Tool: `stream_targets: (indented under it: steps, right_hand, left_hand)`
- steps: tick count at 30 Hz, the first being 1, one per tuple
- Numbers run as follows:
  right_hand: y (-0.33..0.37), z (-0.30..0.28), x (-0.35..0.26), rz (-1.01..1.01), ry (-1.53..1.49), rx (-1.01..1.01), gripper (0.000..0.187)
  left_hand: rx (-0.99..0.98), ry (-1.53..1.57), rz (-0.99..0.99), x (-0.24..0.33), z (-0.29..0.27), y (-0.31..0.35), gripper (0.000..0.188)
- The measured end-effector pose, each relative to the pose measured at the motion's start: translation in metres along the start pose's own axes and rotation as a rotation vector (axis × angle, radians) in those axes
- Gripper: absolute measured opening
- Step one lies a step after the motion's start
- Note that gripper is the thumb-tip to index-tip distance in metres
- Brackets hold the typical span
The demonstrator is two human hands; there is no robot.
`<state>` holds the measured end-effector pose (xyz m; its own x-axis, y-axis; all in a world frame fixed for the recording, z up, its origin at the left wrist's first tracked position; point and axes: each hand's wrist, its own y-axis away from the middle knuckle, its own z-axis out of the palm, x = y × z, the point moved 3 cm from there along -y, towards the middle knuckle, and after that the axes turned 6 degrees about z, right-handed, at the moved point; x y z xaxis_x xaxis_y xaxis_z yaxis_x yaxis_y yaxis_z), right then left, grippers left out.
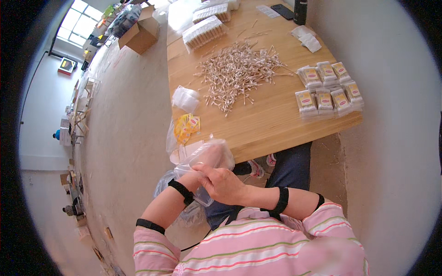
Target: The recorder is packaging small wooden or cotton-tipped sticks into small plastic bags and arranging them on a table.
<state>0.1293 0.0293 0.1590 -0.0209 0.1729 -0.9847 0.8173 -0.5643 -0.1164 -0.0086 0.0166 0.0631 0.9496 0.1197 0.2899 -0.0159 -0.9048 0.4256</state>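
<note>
At the table's near left corner, my left hand (212, 155) is inside a clear plastic bag (225, 152), its fingers blurred by the film. My right hand (224, 185) pinches the bag's rim at my left wrist. Just beyond the bag lie yellow printed cards (185, 128), partly fanned out. Behind those sits a small stack of clear pouches (185, 99). A large loose heap of cotton swabs (241, 71) covers the middle of the wooden table (258, 126).
Several filled swab packs (324, 99) stand in rows at the right edge. Bundled swabs (205, 33) lie at the far left. A phone (282, 11), a black bottle (300, 11) and white packets (307, 39) are at the back. An open cardboard box (140, 33) stands beyond the table.
</note>
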Motion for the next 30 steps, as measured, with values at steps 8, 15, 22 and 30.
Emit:
stream_targets:
  steps: [8, 15, 22, 30]
  right_hand:
    - [-0.004, -0.006, -0.003, -0.052, -0.104, 0.07, 0.03]
    - [-0.012, -0.001, -0.013, -0.092, -0.022, 0.181, 0.029]
    - [-0.017, -0.032, 0.009, -0.013, 0.02, 0.203, 0.031]
    - [-0.009, -0.003, 0.01, -0.065, -0.036, 0.056, 0.03]
  left_hand:
    - [0.108, 0.375, -0.126, -0.012, 0.011, 0.007, 0.038]
    - [-0.005, -0.065, -0.082, -0.128, 0.066, -0.011, 0.047]
    - [0.452, 0.608, 0.244, -0.025, 0.038, -0.032, 0.027]
    - [0.48, 0.553, 0.099, -0.008, 0.024, -0.016, 0.021]
